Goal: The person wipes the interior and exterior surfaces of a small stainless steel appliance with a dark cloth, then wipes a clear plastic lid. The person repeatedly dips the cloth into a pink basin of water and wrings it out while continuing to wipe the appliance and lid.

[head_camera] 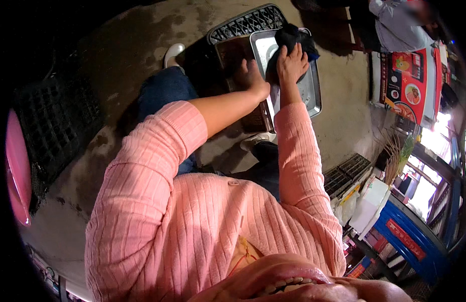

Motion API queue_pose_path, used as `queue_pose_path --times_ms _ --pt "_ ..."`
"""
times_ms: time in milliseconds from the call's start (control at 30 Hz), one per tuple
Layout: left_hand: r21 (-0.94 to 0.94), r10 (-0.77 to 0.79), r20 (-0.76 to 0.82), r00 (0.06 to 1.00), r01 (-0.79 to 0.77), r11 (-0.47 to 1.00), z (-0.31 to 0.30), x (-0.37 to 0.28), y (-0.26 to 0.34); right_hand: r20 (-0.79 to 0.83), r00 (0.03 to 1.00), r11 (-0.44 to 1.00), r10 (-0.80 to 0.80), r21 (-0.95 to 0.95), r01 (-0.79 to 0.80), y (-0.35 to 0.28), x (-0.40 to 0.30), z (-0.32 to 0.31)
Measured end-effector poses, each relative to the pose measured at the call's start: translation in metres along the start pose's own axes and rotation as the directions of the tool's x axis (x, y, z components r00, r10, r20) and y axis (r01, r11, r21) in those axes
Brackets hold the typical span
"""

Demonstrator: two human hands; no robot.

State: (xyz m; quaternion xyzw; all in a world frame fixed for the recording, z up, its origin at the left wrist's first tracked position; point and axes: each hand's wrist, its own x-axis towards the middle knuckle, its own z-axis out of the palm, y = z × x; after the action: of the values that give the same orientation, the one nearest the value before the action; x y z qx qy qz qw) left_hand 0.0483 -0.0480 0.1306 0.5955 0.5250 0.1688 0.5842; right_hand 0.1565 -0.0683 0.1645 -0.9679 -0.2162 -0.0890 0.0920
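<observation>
My right hand (292, 65) lies palm down, fingers stretched and slightly spread, on a black bundle (293, 36) that looks like cloth or a bag. The bundle sits over the far part of a shallow rectangular metal tray (316, 88) and hides some of its floor. My left hand (255, 80) is raised beside the tray's left rim, above a dark brown box-like surface (261, 119). Its fingers are apart, partly in shadow and blurred, and nothing shows in them. The tray's left edge meets the brown surface; what supports both is hidden.
A black plastic crate (248, 23) stands behind the tray. Far left are another black crate (59, 117) and a pink basin (18, 170). A person in grey (397, 28) is at upper right, near a red food counter (410, 85). A white box (369, 202) sits by a blue cart (402, 238).
</observation>
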Motion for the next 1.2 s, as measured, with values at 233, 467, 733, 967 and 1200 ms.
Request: queue_pose_path --times_ms 233,467,733,967,1200 --pt "0.203 0.02 0.123 0.992 -0.045 0.978 -0.005 0.004 -0.005 -0.127 0.979 0.943 -0.163 0.272 0.192 -0.055 -0.004 0.007" --pt "0.155 -0.106 0.435 0.894 0.041 0.987 -0.003 0.006 -0.008 0.035 0.923 0.839 -0.384 0.429 0.334 -0.054 -0.02 -0.02" --pt "0.362 -0.006 0.39 0.921 -0.148 0.92 -0.009 0.006 0.006 0.299 0.894 0.898 -0.333 0.39 0.204 -0.024 -0.046 -0.044" --pt "0.249 0.028 0.378 0.926 -0.13 0.96 -0.03 0.0 0.015 0.364 0.889 0.929 -0.278 0.336 0.154 0.051 -0.11 -0.076" --pt "0.106 0.088 0.333 0.939 -0.13 0.986 -0.028 -0.002 0.011 0.119 0.924 0.93 -0.364 -0.008 0.368 0.014 -0.106 -0.071"
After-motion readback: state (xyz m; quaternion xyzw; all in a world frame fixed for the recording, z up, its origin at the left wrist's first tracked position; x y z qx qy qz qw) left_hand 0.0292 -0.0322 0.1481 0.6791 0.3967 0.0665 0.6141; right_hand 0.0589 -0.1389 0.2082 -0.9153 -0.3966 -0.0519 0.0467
